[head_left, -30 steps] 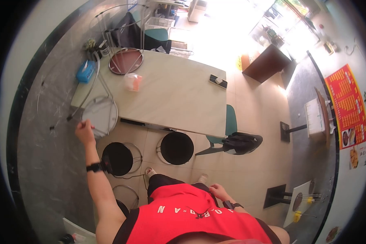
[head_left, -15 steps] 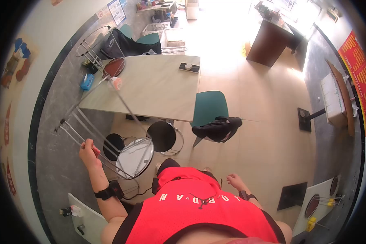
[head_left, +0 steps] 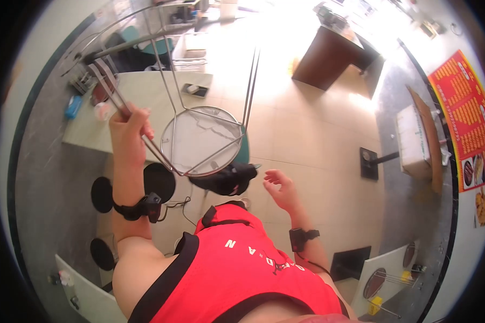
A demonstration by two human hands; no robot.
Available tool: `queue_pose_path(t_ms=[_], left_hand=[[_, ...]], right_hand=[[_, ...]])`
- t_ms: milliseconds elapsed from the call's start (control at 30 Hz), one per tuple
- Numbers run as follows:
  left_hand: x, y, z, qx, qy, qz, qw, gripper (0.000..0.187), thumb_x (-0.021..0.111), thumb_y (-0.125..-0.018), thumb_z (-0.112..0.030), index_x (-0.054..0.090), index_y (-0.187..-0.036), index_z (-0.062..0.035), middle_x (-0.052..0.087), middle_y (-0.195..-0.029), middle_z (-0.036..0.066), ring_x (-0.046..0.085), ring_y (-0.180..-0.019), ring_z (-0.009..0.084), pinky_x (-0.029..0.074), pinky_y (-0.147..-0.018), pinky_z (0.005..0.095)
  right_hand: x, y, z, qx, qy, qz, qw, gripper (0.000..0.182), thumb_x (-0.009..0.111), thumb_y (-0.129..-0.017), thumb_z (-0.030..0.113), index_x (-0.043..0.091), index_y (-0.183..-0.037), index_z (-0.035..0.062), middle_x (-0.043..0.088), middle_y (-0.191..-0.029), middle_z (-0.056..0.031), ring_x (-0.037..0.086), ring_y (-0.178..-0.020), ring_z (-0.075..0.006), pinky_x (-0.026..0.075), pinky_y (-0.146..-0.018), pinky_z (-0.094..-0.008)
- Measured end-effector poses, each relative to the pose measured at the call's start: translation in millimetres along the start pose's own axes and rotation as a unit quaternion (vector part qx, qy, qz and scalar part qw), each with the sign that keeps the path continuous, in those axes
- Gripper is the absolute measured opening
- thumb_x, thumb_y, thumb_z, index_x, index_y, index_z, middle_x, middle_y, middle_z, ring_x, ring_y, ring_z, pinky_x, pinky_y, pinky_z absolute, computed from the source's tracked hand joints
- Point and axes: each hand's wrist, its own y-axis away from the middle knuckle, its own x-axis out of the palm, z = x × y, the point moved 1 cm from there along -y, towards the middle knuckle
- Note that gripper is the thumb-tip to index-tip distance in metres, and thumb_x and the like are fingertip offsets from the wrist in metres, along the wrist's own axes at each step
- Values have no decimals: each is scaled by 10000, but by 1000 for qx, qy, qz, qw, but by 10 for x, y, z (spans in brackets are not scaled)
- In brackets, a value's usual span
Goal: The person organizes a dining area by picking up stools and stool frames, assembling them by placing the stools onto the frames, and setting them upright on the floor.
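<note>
My left hand (head_left: 130,129) is wrapped round a metal leg of a stool (head_left: 202,141) and holds it up in front of me. The stool is tilted, its pale round seat low and its legs pointing up and away, so I see the seat's underside. My right hand (head_left: 281,189) is in the air to the right of the seat, fingers apart and slightly curled, touching nothing. Beneath the raised stool, a black jacket (head_left: 229,180) hangs on a green chair, which the seat mostly hides.
A pale table (head_left: 86,132) stands ahead on the left, with a blue tissue pack (head_left: 73,107) and an upturned stool with a brown seat (head_left: 103,89). Black stools (head_left: 159,183) are beside it. A brown counter (head_left: 324,56) is farther off; a box (head_left: 412,137) is at the right wall.
My left hand has lifted the stool up and brought it rightward, from low beside the table to in front of me. My right hand has risen and moved forward from my side.
</note>
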Motion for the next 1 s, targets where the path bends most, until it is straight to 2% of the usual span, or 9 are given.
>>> queue_pose_path(t_ms=[233, 300, 467, 533, 667, 733, 767, 900, 1000], left_hand=[[2075, -311, 787, -53, -33, 138, 988, 310, 727, -765, -89, 470, -590, -96, 466, -522, -20, 446, -425, 51, 374, -401, 215], [2730, -321, 969, -100, 8, 186, 977, 314, 732, -762, -89, 468, -592, -97, 472, -518, -17, 456, -422, 55, 382, -399, 214], [4020, -212, 1367, -163, 50, 231, 958, 308, 733, -774, -107, 474, -608, -103, 501, -528, 0, 474, -428, 66, 393, -408, 215], [4438, -154, 1493, -235, 62, 230, 942, 317, 749, -782, -139, 478, -621, -104, 506, -538, -4, 482, -441, 69, 404, -422, 220], [4842, -167, 1654, -294, 67, 223, 927, 289, 782, -775, -232, 545, -693, -89, 534, -595, -5, 530, -511, 83, 440, -475, 220], [4932, -252, 1706, -314, 64, 203, 925, 248, 733, -813, -251, 553, -752, -93, 543, -617, -1, 544, -541, 99, 463, -523, 239], [4949, -341, 1757, -319, 73, 221, 919, 217, 685, -850, -270, 561, -811, -96, 553, -638, 3, 558, -571, 116, 485, -570, 258], [5000, -882, 2062, -336, 154, 209, 905, 276, 593, -888, -339, 555, -1000, -89, 611, -874, 75, 624, -770, 191, 525, -732, 348], [4986, -1535, 2457, -310, 213, 166, 911, 351, 595, -876, -346, 539, -1082, -67, 606, -961, 95, 631, -784, 226, 529, -762, 368]], right_hand=[[-845, 151, -344, -26, 117, -82, 989, 415, 724, -788, 142, 576, -1159, 27, 635, -1062, -158, 621, -975, -279, 500, -856, -351], [-1083, 96, -506, -64, 209, -109, 970, 601, 766, -742, 181, 505, -1269, 53, 536, -1246, -155, 519, -1167, -297, 423, -959, -391], [-1760, -147, -802, -37, 290, -96, 952, 789, 804, -674, 278, 446, -1354, 97, 383, -1404, -113, 329, -1336, -295, 246, -1066, -491], [-2143, -285, -908, -49, 377, -77, 922, 700, 801, -652, 252, 512, -1273, 108, 491, -1298, -99, 427, -1256, -282, 284, -1024, -465], [-2781, -711, -1139, -74, 347, -38, 934, 508, 775, -659, 214, 589, -1122, 115, 589, -1114, -70, 537, -1101, -266, 350, -955, -426], [-2967, -882, -1247, -136, 341, 4, 930, 321, 761, -639, 170, 614, -916, 105, 600, -890, -37, 577, -916, -257, 406, -845, -402], [-3022, -1012, -1220, -168, 330, 14, 929, 291, 752, -626, 131, 614, -881, 101, 575, -861, -43, 569, -847, -260, 430, -752, -392], [-3132, -1661, -1409, -211, 272, 72, 936, 296, 759, -616, 117, 617, -876, 100, 584, -854, -52, 581, -834, -259, 439, -735, -389], [-2988, -2359, -1494, -247, 233, 87, 937, 281, 769, -620, 110, 620, -858, 99, 604, -831, -53, 595, -798, -254, 443, -718, -381]])
